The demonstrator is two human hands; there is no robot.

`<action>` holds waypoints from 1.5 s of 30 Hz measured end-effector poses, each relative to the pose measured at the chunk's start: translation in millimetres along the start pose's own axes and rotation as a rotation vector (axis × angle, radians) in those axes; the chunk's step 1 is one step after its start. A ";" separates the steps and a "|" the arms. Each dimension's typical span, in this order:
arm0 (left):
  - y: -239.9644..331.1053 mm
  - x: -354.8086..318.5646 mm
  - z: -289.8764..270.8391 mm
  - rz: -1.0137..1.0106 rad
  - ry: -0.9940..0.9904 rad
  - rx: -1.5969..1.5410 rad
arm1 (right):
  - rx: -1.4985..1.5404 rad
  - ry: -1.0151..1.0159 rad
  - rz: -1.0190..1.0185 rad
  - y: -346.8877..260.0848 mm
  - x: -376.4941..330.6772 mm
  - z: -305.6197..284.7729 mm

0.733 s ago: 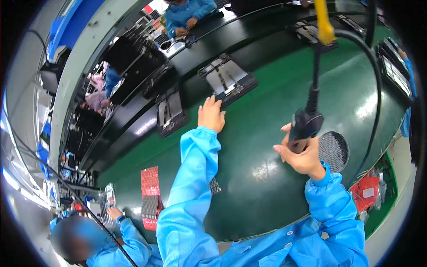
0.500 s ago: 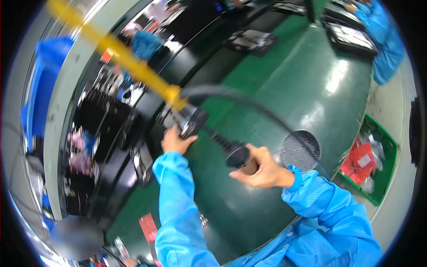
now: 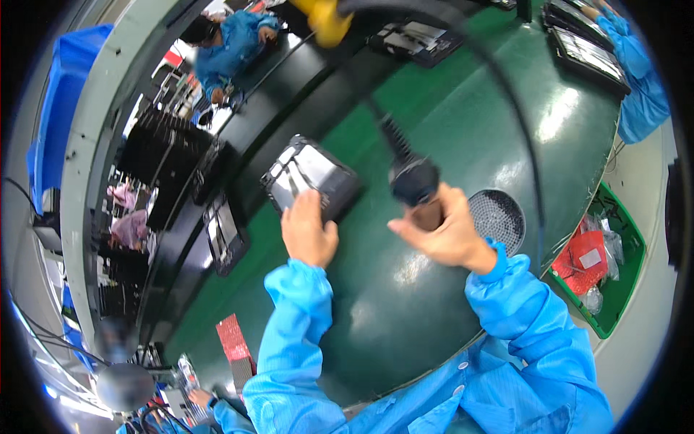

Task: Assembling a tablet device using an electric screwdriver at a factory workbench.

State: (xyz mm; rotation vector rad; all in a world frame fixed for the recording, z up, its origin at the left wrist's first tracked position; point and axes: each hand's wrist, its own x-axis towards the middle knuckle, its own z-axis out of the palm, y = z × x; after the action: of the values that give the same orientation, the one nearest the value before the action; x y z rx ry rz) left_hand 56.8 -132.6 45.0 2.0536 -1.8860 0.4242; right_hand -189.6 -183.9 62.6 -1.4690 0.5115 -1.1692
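Observation:
A dark corded hand tool [image 3: 414,179], which looks like an electric screwdriver, is in my right hand [image 3: 452,231]. My fingers and thumb wrap its brownish lower grip, and its ribbed cord end points up and away. To the left lies a black rectangular device casing [image 3: 341,189] with a silvery panel, tilted on the green table. My left hand [image 3: 309,231] rests at its near edge, fingers stretched over it and thumb apart. The tool's working end is hidden from view.
A round dark dish with a dimpled surface [image 3: 497,220] stands right of my right hand. Beyond the table's right edge is a green bin [image 3: 614,293] with red and clear bags. Similar casings [image 3: 225,235] lie along the left. Overhead hangs a yellow part [image 3: 325,22]; co-workers sit nearby.
The yellow part has shifted up and away from the casing, which now shows more fully. My right hand has raised the tool slightly to the right; my left hand has moved slightly right.

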 end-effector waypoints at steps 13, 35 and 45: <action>78.0 -173.8 -76.8 0.016 -0.092 -0.469 | -0.194 0.196 -0.064 -0.4 10.6 -14.4; -53.1 -181.7 -79.9 -0.672 -0.344 -0.353 | 0.056 0.172 -0.145 -8.1 -1.3 -66.1; -57.4 -179.7 -82.4 -0.870 -0.397 -0.941 | -0.028 0.173 -0.103 -5.2 -10.5 -61.2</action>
State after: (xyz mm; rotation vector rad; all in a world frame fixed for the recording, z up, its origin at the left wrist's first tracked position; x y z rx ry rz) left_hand 98.6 69.0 41.3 2.0114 -0.8224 -0.9422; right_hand -248.3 -203.6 55.6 -1.4393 0.5781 -1.3835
